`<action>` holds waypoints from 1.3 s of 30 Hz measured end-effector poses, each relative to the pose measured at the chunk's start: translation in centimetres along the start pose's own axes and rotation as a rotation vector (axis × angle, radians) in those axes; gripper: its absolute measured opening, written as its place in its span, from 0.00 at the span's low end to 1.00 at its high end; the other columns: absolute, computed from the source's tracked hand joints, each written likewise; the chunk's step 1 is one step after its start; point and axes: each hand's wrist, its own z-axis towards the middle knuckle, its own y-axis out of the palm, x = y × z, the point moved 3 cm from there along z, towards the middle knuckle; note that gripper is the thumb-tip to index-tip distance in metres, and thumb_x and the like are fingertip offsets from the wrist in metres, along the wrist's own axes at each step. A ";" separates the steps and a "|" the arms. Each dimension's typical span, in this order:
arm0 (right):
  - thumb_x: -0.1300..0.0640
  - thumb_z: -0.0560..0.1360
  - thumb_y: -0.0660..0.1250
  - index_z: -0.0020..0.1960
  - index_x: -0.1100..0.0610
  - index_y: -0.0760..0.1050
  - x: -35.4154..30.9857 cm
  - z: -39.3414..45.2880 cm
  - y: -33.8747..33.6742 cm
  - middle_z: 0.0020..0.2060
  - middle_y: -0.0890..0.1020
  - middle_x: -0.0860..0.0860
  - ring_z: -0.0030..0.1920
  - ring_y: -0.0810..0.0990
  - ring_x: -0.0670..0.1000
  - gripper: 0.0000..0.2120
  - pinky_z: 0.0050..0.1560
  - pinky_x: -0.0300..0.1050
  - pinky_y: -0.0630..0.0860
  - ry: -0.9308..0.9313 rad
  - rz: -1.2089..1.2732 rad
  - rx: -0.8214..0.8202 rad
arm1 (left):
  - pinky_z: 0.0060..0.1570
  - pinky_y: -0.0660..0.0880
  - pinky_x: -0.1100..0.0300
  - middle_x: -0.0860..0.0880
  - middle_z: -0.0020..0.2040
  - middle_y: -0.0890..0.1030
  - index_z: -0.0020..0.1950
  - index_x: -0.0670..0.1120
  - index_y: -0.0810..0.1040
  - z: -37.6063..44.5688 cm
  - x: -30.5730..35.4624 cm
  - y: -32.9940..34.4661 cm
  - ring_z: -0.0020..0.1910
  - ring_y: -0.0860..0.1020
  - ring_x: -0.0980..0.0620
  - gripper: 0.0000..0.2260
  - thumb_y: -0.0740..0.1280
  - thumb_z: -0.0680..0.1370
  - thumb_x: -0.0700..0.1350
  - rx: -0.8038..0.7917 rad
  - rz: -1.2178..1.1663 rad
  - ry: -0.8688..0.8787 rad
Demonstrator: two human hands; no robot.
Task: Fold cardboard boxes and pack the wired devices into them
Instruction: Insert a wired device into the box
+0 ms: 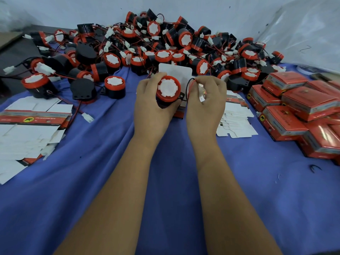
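Both your bare forearms run up from the bottom edge over the blue cloth (92, 162) covering the table. Your left hand (147, 105) has its fingers wrapped around one wired device (168, 91), a black body with a red cap and white centre, cap facing the camera. Your right hand (206, 102) has its fingers pinched together on that device's wire (188, 87), a red-and-black loop, with the white connector (201, 97) showing between the fingertips. Both hands sit close together, just above the cloth, mid-frame.

Right behind the hands stands a white cardboard flap (176, 71); below the held device a red box edge (179, 114) peeks out, mostly hidden, so you can't tell how far it's folded.

Beyond that, a big pile of loose devices (165, 46) spans the back of the table against the pale wall (211, 10), wires and white plugs tangled through it.

Left side: a stack of flat unfolded box blanks (31, 129), mostly white side up, one red printed strip showing. A second, smaller stack of blanks (237, 120) lies just right of your right hand. Far right: closed red boxes (298, 107) stacked in rows, touching each other.
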 end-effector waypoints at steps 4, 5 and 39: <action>0.59 0.81 0.60 0.47 0.50 0.74 1.0 -0.1 0.5 0.39 0.76 0.45 0.40 0.71 0.42 0.08 0.42 0.34 0.70 0.218 0.119 -0.164 | 0.52 0.68 0.75 0.53 0.60 0.68 0.69 0.50 0.73 0.0 -0.2 0.0 0.60 0.72 0.56 0.27 0.77 0.71 0.45 -0.002 0.002 0.017; 0.59 0.82 0.59 0.46 0.49 0.73 1.1 0.0 0.5 0.37 0.76 0.44 0.37 0.71 0.42 0.09 0.40 0.33 0.69 0.227 0.122 -0.161 | 0.52 0.68 0.76 0.53 0.59 0.67 0.69 0.50 0.73 0.0 -0.3 0.0 0.58 0.71 0.57 0.28 0.77 0.70 0.45 0.010 0.001 0.019; 0.63 0.75 0.70 0.58 0.42 0.76 -0.3 0.0 0.5 0.41 0.82 0.42 0.54 0.75 0.46 0.18 0.51 0.29 0.68 0.072 0.059 -0.284 | 0.37 0.72 0.75 0.60 0.53 0.78 0.69 0.54 0.68 -0.1 -2.6 1.4 0.46 0.77 0.68 0.26 0.72 0.73 0.51 -0.126 -0.167 -0.349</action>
